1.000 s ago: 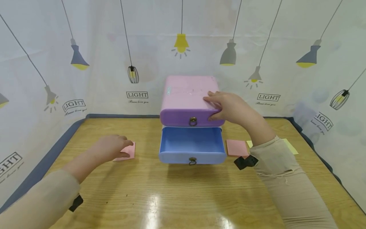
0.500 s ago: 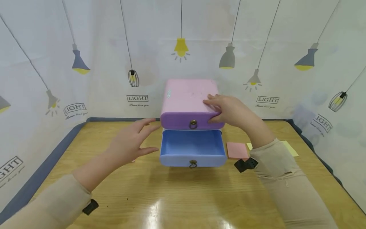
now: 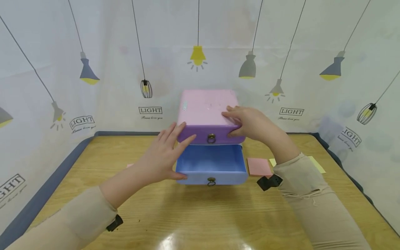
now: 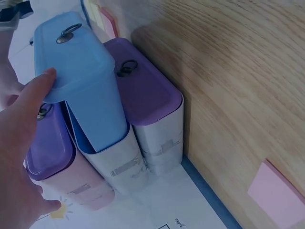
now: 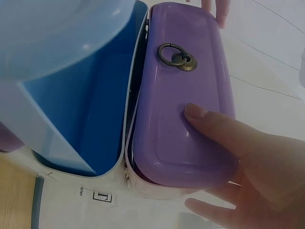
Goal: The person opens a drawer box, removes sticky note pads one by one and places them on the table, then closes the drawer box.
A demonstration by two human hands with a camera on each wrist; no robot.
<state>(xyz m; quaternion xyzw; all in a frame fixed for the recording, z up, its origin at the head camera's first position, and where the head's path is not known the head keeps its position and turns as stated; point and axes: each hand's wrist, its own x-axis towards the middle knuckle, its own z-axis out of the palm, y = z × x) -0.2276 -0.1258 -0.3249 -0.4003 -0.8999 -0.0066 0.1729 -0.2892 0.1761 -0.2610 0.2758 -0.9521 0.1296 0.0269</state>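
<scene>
A small chest of drawers stands before me, with a pink top. Its upper purple drawer is closed; the blue drawer below is pulled out, with its visible inside bare. In the left wrist view a lower purple drawer is closed. My left hand is spread at the chest's left side. Its thumb touches the blue drawer's front corner, and its fingers reach the upper drawer's left edge. My right hand holds the chest's upper right corner, thumb on the purple front and fingers over the top.
To the right of the chest lie a pink sticky-note pad and yellow notes. Another pink pad lies on the left, mostly behind my left hand in the head view. A lamp-printed cloth encloses the wooden table.
My left hand has moved right, from over the left pink pad to the blue drawer's front corner. The right hand keeps its hold on the chest. The head view has tilted slightly up.
</scene>
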